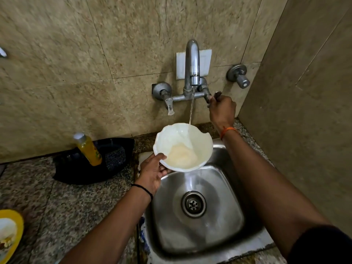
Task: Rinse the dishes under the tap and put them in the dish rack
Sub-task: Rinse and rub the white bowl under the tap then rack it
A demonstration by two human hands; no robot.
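My left hand (152, 171) grips a white scalloped bowl (177, 138) by its near left rim, holding it over the steel sink (167, 216). A thin stream of water falls from the wall tap (192, 61) into the bowl, and cloudy water pools at its bottom. My right hand (222, 109) is curled round the tap's right handle (214, 97). No dish rack is in view.
A black tray (76, 168) on the granite counter holds a yellow soap bottle (88, 149) and a dark scrubber (115, 158). A yellow plate (9, 233) with food scraps sits at the left edge. A second valve (239, 75) sticks out of the wall. A tiled side wall stands close on the right.
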